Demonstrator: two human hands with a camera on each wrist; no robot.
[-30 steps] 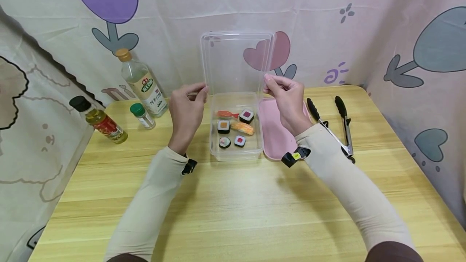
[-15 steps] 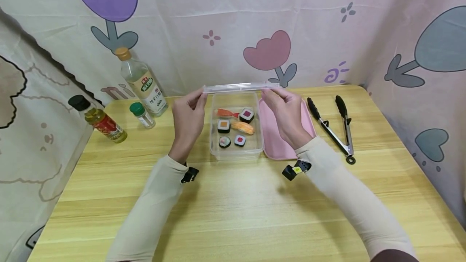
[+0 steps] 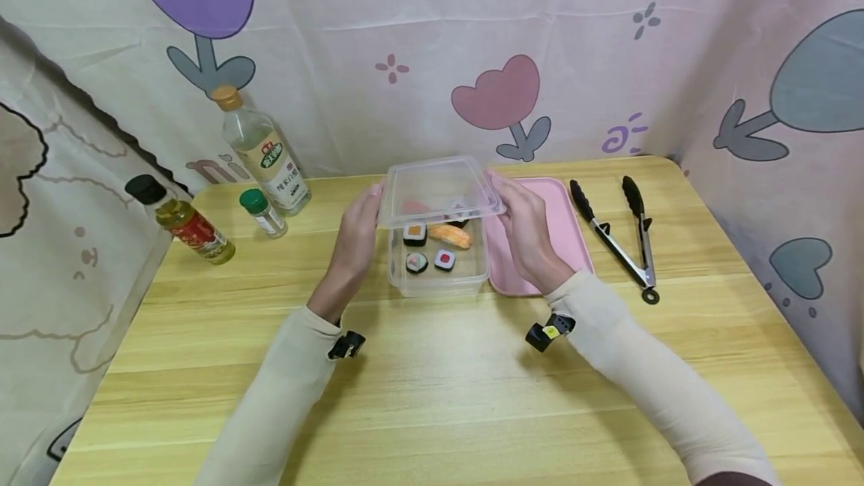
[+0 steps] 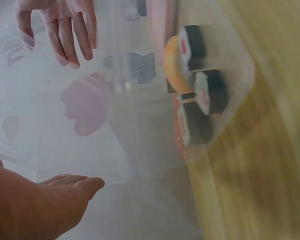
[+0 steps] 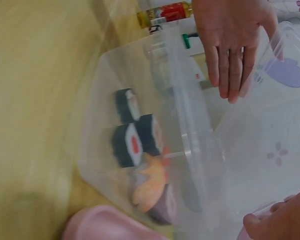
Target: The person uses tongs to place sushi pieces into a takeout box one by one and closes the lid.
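A clear plastic lid (image 3: 439,182) tilts over the far half of a clear food container (image 3: 439,289), its near edge lower. My left hand (image 3: 356,238) supports the lid's left side, and the right hand (image 3: 525,227) supports the opposite side. Straight fingers show on the left hand (image 5: 232,45) in the right wrist view, likewise on the right hand (image 4: 65,30) in the left wrist view. Inside the container lie sushi rolls, including an orange-centred roll (image 3: 415,234), and an orange-topped nigiri (image 3: 451,236). Through the lid, a red piece and another roll show faintly.
A pink tray (image 3: 567,246) lies right of the container, partly behind my right hand. Farther right are spread black-tipped tongs (image 3: 624,261). On the left stand a vinegar-like bottle (image 3: 270,156), a green-capped jar (image 3: 263,212) and a black-capped oil bottle (image 3: 192,227). A printed curtain (image 3: 324,96) hangs behind.
The lid has swung from upright through edge-on to slanting over the container. Both hands have changed from pinching its corners to straight fingers along its sides.
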